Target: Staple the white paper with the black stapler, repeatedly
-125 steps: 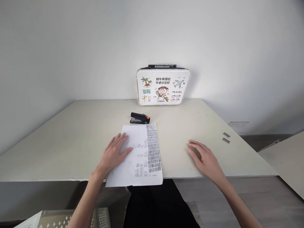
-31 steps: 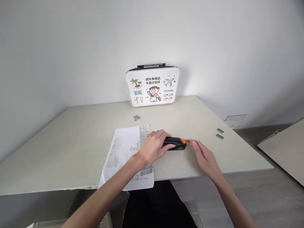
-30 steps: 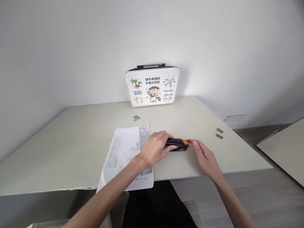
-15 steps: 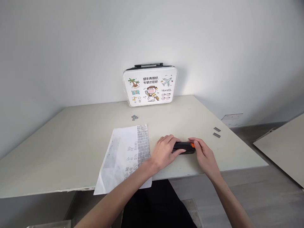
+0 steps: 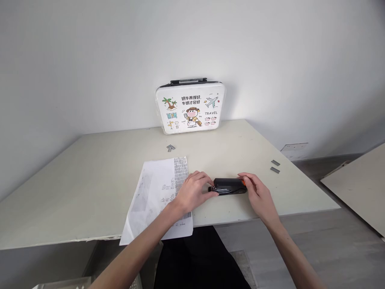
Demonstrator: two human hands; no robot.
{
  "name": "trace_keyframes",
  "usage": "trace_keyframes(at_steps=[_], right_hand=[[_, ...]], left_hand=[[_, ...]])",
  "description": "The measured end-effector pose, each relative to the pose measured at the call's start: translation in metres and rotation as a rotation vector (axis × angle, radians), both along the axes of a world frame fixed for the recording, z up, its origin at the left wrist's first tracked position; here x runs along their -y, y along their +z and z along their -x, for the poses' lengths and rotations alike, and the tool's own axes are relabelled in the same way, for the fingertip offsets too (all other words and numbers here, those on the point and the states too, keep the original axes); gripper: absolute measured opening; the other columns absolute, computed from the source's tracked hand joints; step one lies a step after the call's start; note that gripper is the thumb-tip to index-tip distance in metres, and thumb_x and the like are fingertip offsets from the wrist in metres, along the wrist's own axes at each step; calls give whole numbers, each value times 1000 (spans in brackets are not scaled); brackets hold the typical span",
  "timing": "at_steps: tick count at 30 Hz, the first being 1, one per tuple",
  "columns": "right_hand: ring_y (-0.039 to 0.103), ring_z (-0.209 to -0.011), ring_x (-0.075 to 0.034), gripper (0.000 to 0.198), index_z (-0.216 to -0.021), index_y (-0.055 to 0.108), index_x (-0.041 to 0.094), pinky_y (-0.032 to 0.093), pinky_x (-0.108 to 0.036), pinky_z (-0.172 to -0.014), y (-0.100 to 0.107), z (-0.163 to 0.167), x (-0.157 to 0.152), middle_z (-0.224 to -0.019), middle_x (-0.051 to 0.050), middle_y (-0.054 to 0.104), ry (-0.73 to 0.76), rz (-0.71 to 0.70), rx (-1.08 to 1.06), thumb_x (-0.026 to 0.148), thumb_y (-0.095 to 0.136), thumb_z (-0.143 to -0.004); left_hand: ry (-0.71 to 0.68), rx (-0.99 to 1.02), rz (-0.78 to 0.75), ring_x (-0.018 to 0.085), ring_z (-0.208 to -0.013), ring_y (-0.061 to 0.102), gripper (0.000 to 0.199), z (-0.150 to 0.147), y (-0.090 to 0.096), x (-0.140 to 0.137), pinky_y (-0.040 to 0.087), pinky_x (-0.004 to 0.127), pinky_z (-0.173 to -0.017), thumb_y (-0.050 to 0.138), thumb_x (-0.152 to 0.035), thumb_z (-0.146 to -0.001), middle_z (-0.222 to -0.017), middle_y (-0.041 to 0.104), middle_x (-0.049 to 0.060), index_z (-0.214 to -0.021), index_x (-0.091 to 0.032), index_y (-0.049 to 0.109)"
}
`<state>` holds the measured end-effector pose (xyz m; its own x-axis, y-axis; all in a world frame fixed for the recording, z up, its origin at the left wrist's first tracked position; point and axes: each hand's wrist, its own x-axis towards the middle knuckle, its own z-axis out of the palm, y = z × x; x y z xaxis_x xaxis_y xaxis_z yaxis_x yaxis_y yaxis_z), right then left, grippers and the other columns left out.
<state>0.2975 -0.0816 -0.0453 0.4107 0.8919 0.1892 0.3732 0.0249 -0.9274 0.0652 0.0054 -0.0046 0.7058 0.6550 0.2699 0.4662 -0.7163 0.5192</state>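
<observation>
A black stapler [image 5: 230, 186] lies lengthwise across the front of the table, its orange end piece to the right. My left hand [image 5: 194, 190] pinches its left end between thumb and fingers. At the opposite end, my right hand [image 5: 258, 196] is closed around the orange part, which its fingers partly cover. Printed paper sheets [image 5: 150, 188] lie beneath and left of my left forearm, hanging slightly over the table's front edge. Two strips of staples [image 5: 274, 170] rest toward the right side, and a small pile of staple strips [image 5: 170, 148] sits beyond the paper.
A white case [image 5: 191, 106] with cartoon prints and a black handle leans against the wall at the back of the pale table [image 5: 90, 180]. A wall socket [image 5: 294, 147] and another pale board [image 5: 361, 184] are to the right. A clear plastic container [image 5: 66, 284] stands low at left.
My left hand has slid left along the stapler to its end, uncovering more of the black body. My right hand stays at the orange end.
</observation>
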Motion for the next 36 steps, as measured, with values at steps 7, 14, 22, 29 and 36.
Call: trace_keyframes(at_steps=[7, 14, 22, 29, 36], right_hand=[[67, -117, -28, 50, -121, 68, 25, 53, -40, -96, 7, 5, 6, -127, -11, 73, -12, 75, 50, 63, 41, -103], [69, -104, -25, 50, -121, 69, 26, 55, -34, -84, 14, 9, 7, -123, -7, 74, 17, 123, 145, 64, 41, -103], [68, -112, -26, 52, -127, 67, 26, 54, -35, -88, 11, 9, 7, -129, -8, 72, 18, 121, 166, 62, 37, -105], [69, -108, -27, 53, -124, 68, 26, 54, -36, -87, 10, 9, 5, -126, -8, 74, 27, 109, 203, 63, 34, -106], [69, -108, -25, 53, -125, 68, 26, 54, -35, -89, 11, 10, 5, -127, -8, 73, 29, 115, 202, 62, 34, -106]], left_hand=[[8, 19, -50, 24, -103, 67, 15, 4, -2, 0, 53, 44, -97, 81, -33, -90, -103, 75, 2, -94, -23, 71], [-59, -43, -35, 24, -103, 68, 13, 40, 16, -7, 53, 43, -97, 77, -36, -92, -104, 73, 4, -95, -24, 72], [495, -111, -63, 23, -102, 69, 23, 73, 25, -85, 54, 35, -90, 63, -42, -98, -108, 75, 4, -112, -25, 70], [794, -175, -22, 32, -107, 66, 22, 75, 9, -167, 49, 43, -96, 71, -34, -86, -106, 72, 12, -102, -20, 70], [758, -149, 25, 32, -104, 69, 13, 72, 8, -167, 50, 43, -94, 65, -31, -91, -111, 73, 13, -86, -19, 69]])
